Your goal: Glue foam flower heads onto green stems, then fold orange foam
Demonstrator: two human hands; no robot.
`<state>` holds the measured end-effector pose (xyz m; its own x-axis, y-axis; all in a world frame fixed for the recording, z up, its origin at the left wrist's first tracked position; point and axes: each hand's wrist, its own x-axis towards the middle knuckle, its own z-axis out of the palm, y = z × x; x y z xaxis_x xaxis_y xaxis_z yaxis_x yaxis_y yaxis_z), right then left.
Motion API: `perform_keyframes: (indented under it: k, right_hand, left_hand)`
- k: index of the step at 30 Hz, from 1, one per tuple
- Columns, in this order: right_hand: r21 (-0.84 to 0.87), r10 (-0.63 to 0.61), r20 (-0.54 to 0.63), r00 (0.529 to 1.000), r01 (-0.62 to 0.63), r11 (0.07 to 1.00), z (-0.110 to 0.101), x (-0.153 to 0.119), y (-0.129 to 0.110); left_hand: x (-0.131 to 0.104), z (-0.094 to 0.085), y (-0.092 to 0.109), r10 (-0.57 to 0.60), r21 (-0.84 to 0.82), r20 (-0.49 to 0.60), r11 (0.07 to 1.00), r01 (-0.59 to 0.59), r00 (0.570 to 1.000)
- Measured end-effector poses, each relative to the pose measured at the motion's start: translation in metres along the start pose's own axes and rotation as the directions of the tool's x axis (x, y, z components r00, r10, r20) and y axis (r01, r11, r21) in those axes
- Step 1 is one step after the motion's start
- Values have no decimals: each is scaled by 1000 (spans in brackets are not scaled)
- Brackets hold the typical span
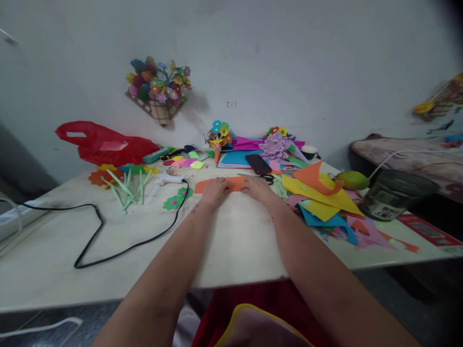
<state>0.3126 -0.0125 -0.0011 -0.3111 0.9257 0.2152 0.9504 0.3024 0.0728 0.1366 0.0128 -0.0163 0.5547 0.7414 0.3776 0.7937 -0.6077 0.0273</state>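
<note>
An orange craft sheet (pixel 237 184), long and narrow, lies on the white table in front of me. My left hand (pixel 216 190) holds it left of its middle, fingers bent over it. Towards its right end, my right hand (pixel 256 188) grips the near edge with curled fingers. The fingertips are partly hidden. Just left of the sheet are green flower cutouts (pixel 178 198) with pink centres. A white glue gun (pixel 168 179) rests beyond them, its black cord running across the table. Black-handled scissors (pixel 266 179) lie close behind my right hand.
Coloured sheet scraps (pixel 321 202) pile up at right, near a dark lidded jar (pixel 392 195) and a mango (pixel 352 180). Pale green strips (pixel 126 188) and a red plastic bag (pixel 108 144) occupy the left. Behind are a phone (pixel 258 164) and a purple flower (pixel 275 146).
</note>
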Motion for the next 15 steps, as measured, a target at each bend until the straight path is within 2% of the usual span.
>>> perform_keyframes:
  k: [4, 12, 15]
  right_hand:
    - [11, -11, -35, 999, 11, 1000, 5, 2, 0]
    - [-19, -18, -38, 999, 17, 1000, 10, 10, -4]
    - [9, -30, -58, 998, 30, 1000, 10, 8, -4]
  left_hand:
    - [2, 1, 1, 16, 31, -7, 999, -15, 1000]
    - [2, 4, -3, -84, -55, -15, 995, 83, 996]
    - [1, 6, -5, -88, -77, -32, 993, 85, 996]
